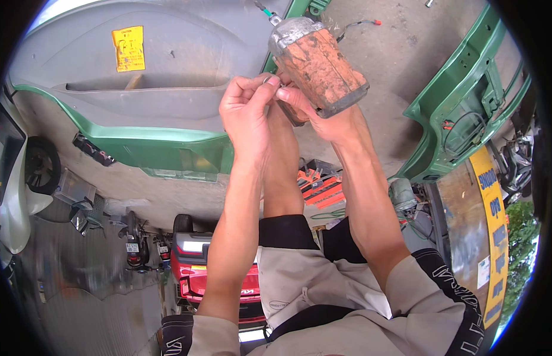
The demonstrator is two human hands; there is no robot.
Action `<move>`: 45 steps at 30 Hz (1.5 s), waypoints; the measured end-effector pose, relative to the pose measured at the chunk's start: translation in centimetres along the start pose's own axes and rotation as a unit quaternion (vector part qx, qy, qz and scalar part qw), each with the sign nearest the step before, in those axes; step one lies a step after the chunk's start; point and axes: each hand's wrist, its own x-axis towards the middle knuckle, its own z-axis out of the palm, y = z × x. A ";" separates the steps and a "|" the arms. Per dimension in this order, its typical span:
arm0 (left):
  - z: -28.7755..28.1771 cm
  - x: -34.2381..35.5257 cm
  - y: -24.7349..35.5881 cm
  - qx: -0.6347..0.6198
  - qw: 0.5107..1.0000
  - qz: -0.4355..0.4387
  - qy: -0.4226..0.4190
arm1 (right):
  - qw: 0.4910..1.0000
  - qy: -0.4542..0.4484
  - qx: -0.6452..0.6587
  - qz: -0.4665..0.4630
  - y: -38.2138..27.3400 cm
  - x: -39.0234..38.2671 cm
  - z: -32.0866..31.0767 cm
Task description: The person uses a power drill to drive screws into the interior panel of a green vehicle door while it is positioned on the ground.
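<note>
My right hand [332, 121] is up against a worn orange-and-grey cordless driver [320, 65], its fingers mostly hidden behind the tool's body. A bit with a green collar [264, 9] points away toward the upper left. Close beside it, my left hand [246, 107] is closed in a pinch at the tip of my right thumb. A small shiny metal piece [266, 79] shows between the left fingertips; its kind is too small to make out. Just beyond my left hand lies a green car door [157, 136] with a grey inner panel [187, 41] and a yellow label [129, 48].
Another green door shell [448, 101] is at the right, with wiring in it. An orange tool case [323, 190] sits on the concrete floor [383, 65] by my legs. A short cable with a red end [377, 22] lies farther off. Behind me is a red vehicle [193, 261].
</note>
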 end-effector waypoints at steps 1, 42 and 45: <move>0.0 0.1 -0.1 -0.001 1.000 -0.001 0.002 | 0.995 0.002 0.097 0.023 0.6 -0.3 0.4; -0.5 2.0 -1.1 -0.118 0.946 -0.169 -0.249 | 0.974 -0.002 0.225 0.025 2.2 -0.4 -1.4; -0.1 2.3 -0.4 -0.050 0.950 -0.143 -0.272 | 0.974 0.038 0.223 0.006 2.3 -1.0 -1.6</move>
